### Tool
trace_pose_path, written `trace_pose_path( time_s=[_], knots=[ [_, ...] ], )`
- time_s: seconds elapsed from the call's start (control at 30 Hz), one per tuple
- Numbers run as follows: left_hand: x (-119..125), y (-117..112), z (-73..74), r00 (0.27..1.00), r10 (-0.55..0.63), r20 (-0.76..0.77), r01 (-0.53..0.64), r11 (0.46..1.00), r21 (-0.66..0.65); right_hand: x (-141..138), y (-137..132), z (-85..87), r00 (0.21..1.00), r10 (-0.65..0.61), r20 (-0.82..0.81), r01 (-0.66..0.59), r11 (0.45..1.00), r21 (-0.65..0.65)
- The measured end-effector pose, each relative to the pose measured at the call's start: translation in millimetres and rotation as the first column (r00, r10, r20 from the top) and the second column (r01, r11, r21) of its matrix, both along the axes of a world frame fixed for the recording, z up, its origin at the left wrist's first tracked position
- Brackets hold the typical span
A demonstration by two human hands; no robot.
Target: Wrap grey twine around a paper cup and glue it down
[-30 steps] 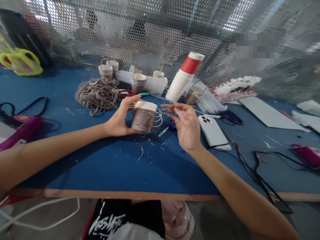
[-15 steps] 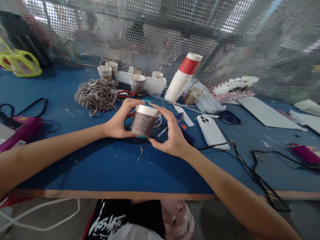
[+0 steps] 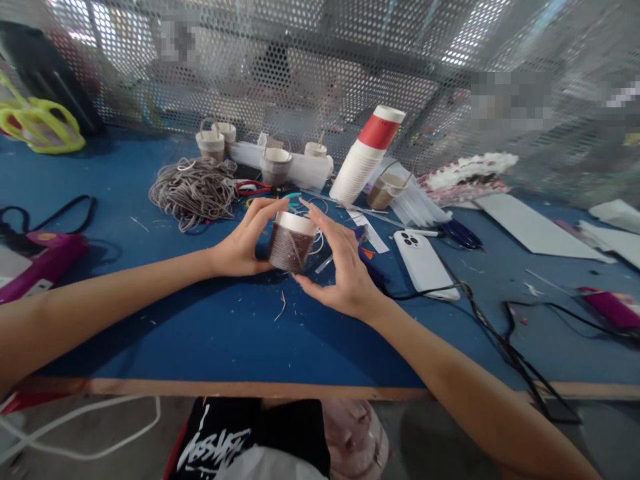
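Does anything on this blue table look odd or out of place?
The cup stack leans right instead of standing straight. Loose scraps litter the table below the held cup, whose wrapping seems to have a slanting line across its otherwise level rows.

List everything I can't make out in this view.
In the head view:
Cup: far side, turned away from the camera.
Blue thing: partly hidden behind the right hand.
Left purple tool: cut off by the left edge.
Shapes beyond the mesh: blurred, broken up by its holes.
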State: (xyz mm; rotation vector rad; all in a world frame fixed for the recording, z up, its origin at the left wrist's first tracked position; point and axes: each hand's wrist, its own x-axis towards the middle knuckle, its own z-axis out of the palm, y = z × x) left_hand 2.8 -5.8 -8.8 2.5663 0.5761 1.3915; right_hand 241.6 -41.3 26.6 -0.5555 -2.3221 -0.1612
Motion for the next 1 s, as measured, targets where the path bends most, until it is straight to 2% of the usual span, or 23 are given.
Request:
trace_pose_path(
  time_s=[0.13, 0.33, 0.5, 0.63, 0.77, 0.9, 1.0],
  knots=[
    [-0.5, 0.0, 0.0, 0.999, 0.028, 0.033, -0.028, 0.999, -0.024, -0.4, -0.5, -0.4, 0.999, 0.034, -0.014, -0.033, 0.998, 0.058],
    [1.0, 2.9, -0.8, 0.978, 0.077, 0.196, -0.077, 0.997, -0.005, 3.1, -1.4, -0.4, 0.999, 0.028, 0.019, -0.031, 0.980, 0.196],
    [-0.1, 4.3, -1.3, 0.982, 0.094, 0.166, -0.100, 0.995, 0.027, 1.9, -4.2, 1.7, 1.000, -0.019, -0.014, 0.023, 0.947, 0.322],
    [-3.9, 4.2, 0.1, 0.996, 0.019, 0.092, -0.022, 0.999, 0.025, -0.9, -7.7, 4.5, 0.996, -0.082, 0.043, 0.058, 0.913, 0.403],
    [-9.9, 5.3, 2.1, 0.997, -0.059, 0.044, 0.059, 0.998, -0.019, 3.0, -8.5, 7.4, 0.997, -0.073, -0.040, 0.083, 0.906, 0.415],
    [-15.6, 6.5, 5.1, 0.994, -0.103, 0.038, 0.106, 0.990, -0.089, 7.6, -8.7, 7.5, 0.997, -0.018, -0.077, 0.048, 0.907, 0.419],
    [-17.0, 6.2, 7.7, 0.984, -0.175, 0.039, 0.178, 0.974, -0.139, 5.6, -10.1, 6.9, 0.996, -0.001, -0.086, 0.032, 0.934, 0.356]
  ],
)
